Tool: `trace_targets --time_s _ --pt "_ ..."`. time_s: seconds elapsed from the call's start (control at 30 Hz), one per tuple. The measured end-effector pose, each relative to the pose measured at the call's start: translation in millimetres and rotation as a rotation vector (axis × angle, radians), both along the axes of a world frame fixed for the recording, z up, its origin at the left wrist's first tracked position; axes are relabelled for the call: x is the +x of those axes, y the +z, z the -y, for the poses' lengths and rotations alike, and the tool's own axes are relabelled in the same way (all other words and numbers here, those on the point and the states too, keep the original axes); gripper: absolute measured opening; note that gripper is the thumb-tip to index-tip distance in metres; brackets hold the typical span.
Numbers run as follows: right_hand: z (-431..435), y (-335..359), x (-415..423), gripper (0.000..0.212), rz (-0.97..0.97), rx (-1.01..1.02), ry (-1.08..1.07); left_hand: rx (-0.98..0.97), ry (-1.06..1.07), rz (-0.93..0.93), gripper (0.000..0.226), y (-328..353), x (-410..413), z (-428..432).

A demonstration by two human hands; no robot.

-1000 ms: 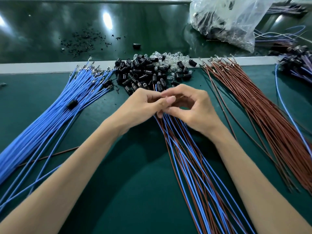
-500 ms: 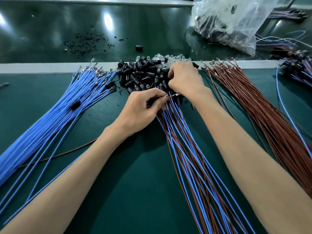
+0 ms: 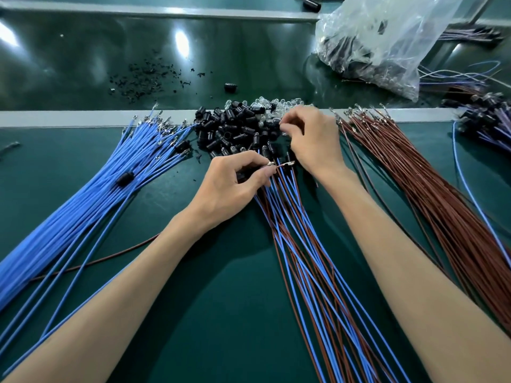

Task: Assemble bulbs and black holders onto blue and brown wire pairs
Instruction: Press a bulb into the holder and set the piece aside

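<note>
A fan of blue wires (image 3: 91, 189) lies on the left of the green tabletop (image 3: 221, 299), metal tips pointing far, with one loose black holder (image 3: 125, 178) resting on them. Far beyond, past a grey strip, black crumbs (image 3: 143, 78) are scattered. The left hand (image 3: 237, 183) sits at the far end of the wire pairs (image 3: 304, 244), a blue and brown bundle running from the centre toward the near right; its thumb and fingers pinch the ends of a few, and bare metal tips (image 3: 279, 163) stick out to the right. Just beyond it is the heap of holders (image 3: 235, 128), with clear bulbs (image 3: 272, 105) along its far right edge. The right hand (image 3: 312, 136) rests on that side of the heap, fingers curled down among the bulbs; whether it holds one I cannot tell. Right of it spread the brown wires (image 3: 428, 189). A clear bag (image 3: 387, 37) lies far right, and finished wires (image 3: 486, 120) are at the right edge.
</note>
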State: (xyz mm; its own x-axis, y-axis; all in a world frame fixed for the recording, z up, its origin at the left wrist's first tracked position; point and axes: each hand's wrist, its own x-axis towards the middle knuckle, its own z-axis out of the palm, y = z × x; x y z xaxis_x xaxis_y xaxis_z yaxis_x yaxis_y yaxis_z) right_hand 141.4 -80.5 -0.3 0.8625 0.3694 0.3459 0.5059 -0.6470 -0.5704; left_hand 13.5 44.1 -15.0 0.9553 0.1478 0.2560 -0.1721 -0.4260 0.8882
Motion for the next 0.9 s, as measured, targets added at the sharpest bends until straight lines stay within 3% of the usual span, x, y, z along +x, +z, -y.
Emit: trace_targets --time_s 0.07,0.13,0.27,0.33,0.53,0.77,0.9 --pt "4 7 -4 0.006 0.081 0.166 -0.004 -0.006 -0.005 -0.005 0.011 1 0 0" --pt "10 14 -10 0.005 0.046 0.286 0.024 -0.019 -0.015 -0.014 0.011 2 0 0" --pt "38 21 -34 0.013 -0.370 0.402 0.225 -0.046 -0.011 -0.020 0.009 2 0 0" --pt "49 19 -48 0.019 -0.470 0.407 0.347 -0.066 -0.007 -0.022 0.008 2 1 -1" --pt "40 1 -69 0.014 -0.272 0.392 0.265 -0.053 -0.035 -0.041 0.009 1 2 1" --pt "45 -10 -72 0.011 -0.374 0.376 0.204 0.090 -0.040 0.005 0.005 3 1 7" --pt "49 -10 -67 0.013 -0.506 0.544 0.147 0.086 0.016 0.014 0.005 4 0 7"
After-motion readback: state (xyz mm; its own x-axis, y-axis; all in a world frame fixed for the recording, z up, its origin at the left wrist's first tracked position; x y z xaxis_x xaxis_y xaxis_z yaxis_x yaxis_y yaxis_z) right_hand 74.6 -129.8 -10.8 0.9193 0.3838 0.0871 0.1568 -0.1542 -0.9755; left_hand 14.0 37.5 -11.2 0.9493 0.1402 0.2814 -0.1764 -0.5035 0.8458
